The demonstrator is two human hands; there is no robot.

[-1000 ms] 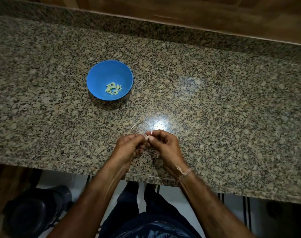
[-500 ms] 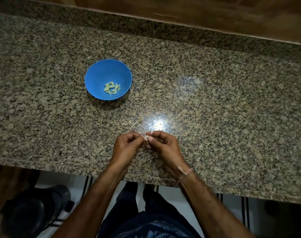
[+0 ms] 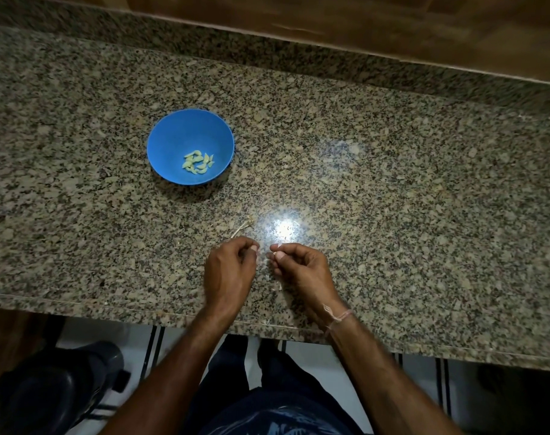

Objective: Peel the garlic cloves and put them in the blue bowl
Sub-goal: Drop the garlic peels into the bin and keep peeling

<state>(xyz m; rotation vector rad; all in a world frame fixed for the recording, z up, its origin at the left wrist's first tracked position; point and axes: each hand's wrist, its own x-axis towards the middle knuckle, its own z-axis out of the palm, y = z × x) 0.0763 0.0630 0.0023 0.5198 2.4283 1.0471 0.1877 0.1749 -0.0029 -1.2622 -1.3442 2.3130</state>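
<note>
Over speckled polished granite counter [image 3: 393, 183], curled left hand [image 3: 228, 274] and right hand [image 3: 302, 271] sit slightly apart, the right pinching a small pale garlic clove [image 3: 272, 255], the left's hold unclear, round blue plastic bowl [image 3: 173, 136] beyond.

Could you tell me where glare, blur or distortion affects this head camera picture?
Head view: a lamp's glare spot whitens the granite countertop just beyond both hands; wide-angle distortion bows the counter's edges; corners darken; the blue bowl stays sharp.
</note>
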